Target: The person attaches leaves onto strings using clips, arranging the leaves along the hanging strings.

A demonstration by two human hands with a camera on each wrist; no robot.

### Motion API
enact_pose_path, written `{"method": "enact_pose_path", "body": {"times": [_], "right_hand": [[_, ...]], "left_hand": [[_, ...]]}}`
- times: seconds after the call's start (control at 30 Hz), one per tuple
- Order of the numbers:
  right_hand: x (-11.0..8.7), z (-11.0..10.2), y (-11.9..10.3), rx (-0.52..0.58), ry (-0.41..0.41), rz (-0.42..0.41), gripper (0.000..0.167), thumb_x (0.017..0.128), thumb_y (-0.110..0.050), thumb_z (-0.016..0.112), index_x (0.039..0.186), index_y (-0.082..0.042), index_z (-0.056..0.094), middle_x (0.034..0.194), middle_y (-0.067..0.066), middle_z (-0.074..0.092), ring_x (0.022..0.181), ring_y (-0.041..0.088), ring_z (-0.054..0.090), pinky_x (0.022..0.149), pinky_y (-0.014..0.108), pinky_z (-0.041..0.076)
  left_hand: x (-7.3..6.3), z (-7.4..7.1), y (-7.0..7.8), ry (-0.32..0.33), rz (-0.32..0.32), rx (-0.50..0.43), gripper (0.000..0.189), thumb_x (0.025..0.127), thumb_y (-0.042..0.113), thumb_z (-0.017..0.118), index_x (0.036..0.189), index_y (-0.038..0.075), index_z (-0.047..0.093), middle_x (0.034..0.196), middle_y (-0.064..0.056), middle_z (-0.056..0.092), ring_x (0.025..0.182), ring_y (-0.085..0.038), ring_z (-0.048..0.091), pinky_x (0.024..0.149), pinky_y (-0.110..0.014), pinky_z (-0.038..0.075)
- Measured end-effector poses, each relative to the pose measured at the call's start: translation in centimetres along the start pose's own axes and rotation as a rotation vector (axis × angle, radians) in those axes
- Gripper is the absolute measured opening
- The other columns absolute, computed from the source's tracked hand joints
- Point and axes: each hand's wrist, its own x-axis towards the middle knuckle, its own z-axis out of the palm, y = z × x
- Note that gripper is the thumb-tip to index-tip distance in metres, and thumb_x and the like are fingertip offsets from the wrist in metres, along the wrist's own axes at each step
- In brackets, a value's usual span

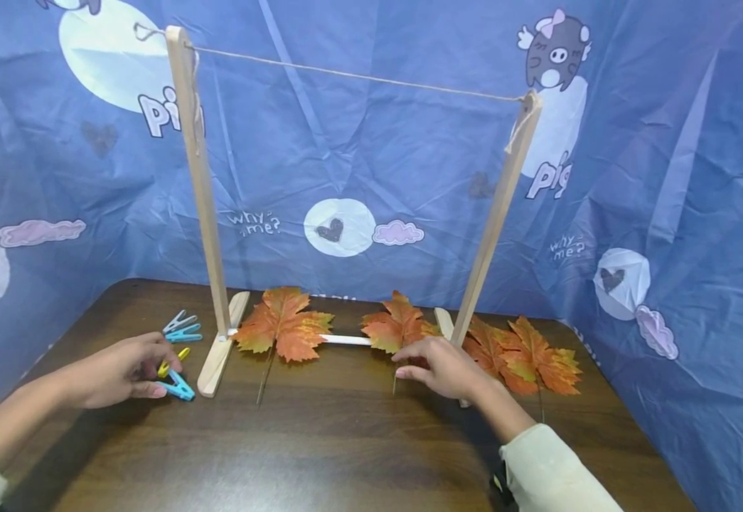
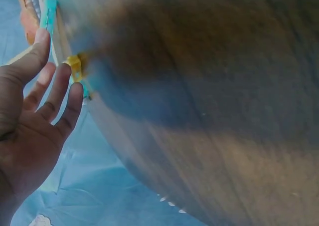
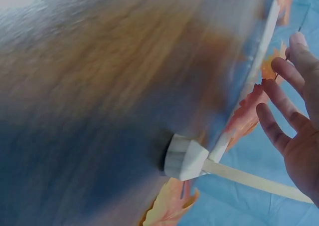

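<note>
My left hand [image 1: 124,370] reaches over the clothespins at the left, thumb and fingers apart. Its thumb is nearest a blue clothespin [image 1: 178,386]; in the left wrist view the thumb tip overlaps that clothespin [image 2: 49,14]. A yellow clothespin [image 1: 173,363] lies just behind, by the fingertips. My right hand [image 1: 444,366] is at the middle orange maple leaf [image 1: 399,323], thumb and index finger spread beside its thin stem [image 1: 394,386]. In the right wrist view the stem passes by these fingertips; no firm pinch shows. The leaf leans over the frame's white crossbar [image 1: 345,340].
A wooden frame with a left post [image 1: 201,185] and right post [image 1: 495,213] carries a string [image 1: 345,73] across its top. One leaf [image 1: 281,323] lies at left, overlapping leaves [image 1: 537,355] at right. More clothespins [image 1: 182,333] lie behind the left hand. A patterned blue cloth [image 1: 345,156] hangs behind.
</note>
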Motion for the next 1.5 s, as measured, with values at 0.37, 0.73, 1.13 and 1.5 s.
{"method": "enact_pose_path", "body": {"times": [0.37, 0.73, 1.13, 1.5], "right_hand": [[1.4, -1.7, -1.3, 0.083, 0.223, -0.028, 0.019, 0.095, -0.026, 0.075, 0.110, -0.014, 0.079, 0.102, -0.002, 0.076, 0.089, 0.012, 0.069, 0.078, 0.034, 0.057], [2.4, -4.2, -2.8, 0.192, 0.356, 0.024, 0.015, 0.096, -0.016, 0.073, 0.108, -0.008, 0.078, 0.085, 0.001, 0.075, 0.066, 0.018, 0.068, 0.061, 0.029, 0.054], [3.6, -6.7, -3.5, 0.198, 0.491, 0.018, 0.013, 0.100, -0.018, 0.069, 0.106, -0.008, 0.075, 0.092, 0.002, 0.077, 0.077, 0.021, 0.071, 0.070, 0.034, 0.057], [4.5, -8.9, -4.6, 0.399, 0.591, 0.056, 0.017, 0.100, -0.013, 0.068, 0.102, 0.004, 0.072, 0.087, 0.015, 0.075, 0.081, 0.038, 0.072, 0.068, 0.028, 0.059]], "left_hand": [[0.6, -0.3, 1.2, -0.043, -0.052, -0.123, 0.023, 0.094, 0.016, 0.075, 0.112, 0.012, 0.061, 0.084, 0.007, 0.060, 0.073, -0.002, 0.059, 0.060, -0.025, 0.052], [1.5, -1.5, 2.3, -0.054, -0.127, -0.155, 0.031, 0.095, 0.022, 0.074, 0.120, 0.007, 0.063, 0.090, 0.004, 0.067, 0.080, -0.006, 0.065, 0.065, -0.028, 0.056], [3.8, -2.0, 3.9, 0.070, -0.078, -0.145, 0.028, 0.092, 0.023, 0.078, 0.116, 0.015, 0.067, 0.088, 0.009, 0.067, 0.081, -0.006, 0.064, 0.070, -0.027, 0.055], [7.5, -2.7, 5.9, 0.103, -0.053, -0.144, 0.031, 0.091, 0.022, 0.080, 0.118, 0.013, 0.068, 0.090, 0.009, 0.069, 0.084, -0.008, 0.067, 0.076, -0.029, 0.058]]}}
